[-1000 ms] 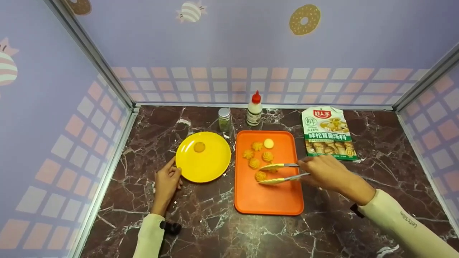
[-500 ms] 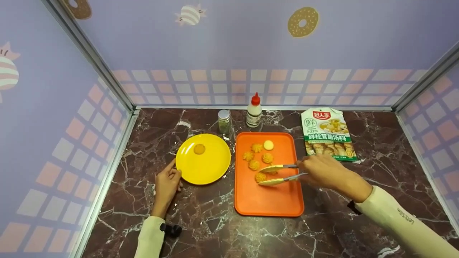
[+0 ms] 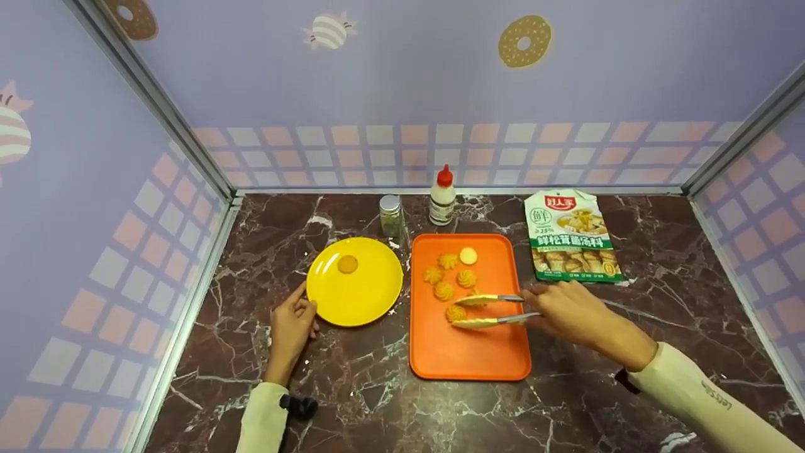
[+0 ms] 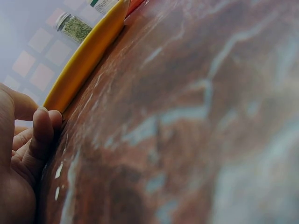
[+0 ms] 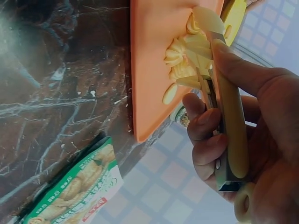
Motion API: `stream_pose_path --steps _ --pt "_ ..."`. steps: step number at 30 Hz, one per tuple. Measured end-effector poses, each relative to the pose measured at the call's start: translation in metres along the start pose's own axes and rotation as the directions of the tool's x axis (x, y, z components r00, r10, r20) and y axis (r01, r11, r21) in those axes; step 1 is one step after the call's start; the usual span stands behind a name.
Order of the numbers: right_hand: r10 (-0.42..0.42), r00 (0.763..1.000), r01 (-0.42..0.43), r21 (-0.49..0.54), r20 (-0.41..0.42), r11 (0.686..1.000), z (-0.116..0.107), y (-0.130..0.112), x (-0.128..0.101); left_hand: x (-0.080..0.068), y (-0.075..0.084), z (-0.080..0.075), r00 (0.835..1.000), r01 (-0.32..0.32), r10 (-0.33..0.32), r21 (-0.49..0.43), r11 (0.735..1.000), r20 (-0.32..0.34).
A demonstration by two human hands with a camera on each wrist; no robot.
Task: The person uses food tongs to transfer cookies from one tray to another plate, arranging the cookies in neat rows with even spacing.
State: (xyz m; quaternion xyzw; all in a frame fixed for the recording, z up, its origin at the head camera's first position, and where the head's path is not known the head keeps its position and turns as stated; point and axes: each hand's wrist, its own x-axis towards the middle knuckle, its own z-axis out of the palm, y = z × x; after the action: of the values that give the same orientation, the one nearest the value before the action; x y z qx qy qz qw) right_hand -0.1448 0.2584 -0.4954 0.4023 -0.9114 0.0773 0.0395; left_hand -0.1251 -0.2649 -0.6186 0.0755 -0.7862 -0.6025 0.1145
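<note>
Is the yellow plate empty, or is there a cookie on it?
Not empty. The yellow plate has one round flat cookie lying near its far edge; the rest of it is bare. The left hand rests by its rim.

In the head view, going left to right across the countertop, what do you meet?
Left hand → round yellow plate → rectangular orange tray → right hand gripping yellow-tipped metal tongs → green and white printed food packet. The small jar and red-capped bottle at the back overlap these, so they are left out.

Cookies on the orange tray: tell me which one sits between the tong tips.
The swirled cookie nearest the tray's front, lowest in the head view. The tongs in the right hand straddle it; the others lie farther back.
</note>
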Motion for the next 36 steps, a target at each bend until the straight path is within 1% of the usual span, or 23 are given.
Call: stream_pose_path --steps 6,16,21,28,36 --pt "-0.011 0.999 0.01 -0.012 -0.048 1.0 0.006 0.002 -0.006 0.0 0.0 0.0 1.0 -0.011 0.011 0.009 1.0 0.006" --pt "0.009 0.997 -0.01 -0.02 -0.078 1.0 0.016 0.004 -0.015 0.001 0.0 0.0 1.0 -0.007 0.007 0.026 1.0 -0.001" --pt "0.009 0.995 -0.011 -0.021 -0.098 1.0 0.021 0.004 -0.02 0.001 0.0 0.0 1.0 -0.007 0.007 0.017 1.0 0.003" --pt "0.023 0.993 -0.024 -0.012 -0.116 1.0 0.024 0.004 -0.026 0.002 0.0 0.0 1.0 0.006 -0.006 0.022 1.0 0.001" --pt "0.021 0.986 -0.022 -0.002 -0.164 1.0 0.024 0.005 -0.03 0.0 0.002 0.001 1.0 -0.015 0.014 0.034 0.999 0.005"
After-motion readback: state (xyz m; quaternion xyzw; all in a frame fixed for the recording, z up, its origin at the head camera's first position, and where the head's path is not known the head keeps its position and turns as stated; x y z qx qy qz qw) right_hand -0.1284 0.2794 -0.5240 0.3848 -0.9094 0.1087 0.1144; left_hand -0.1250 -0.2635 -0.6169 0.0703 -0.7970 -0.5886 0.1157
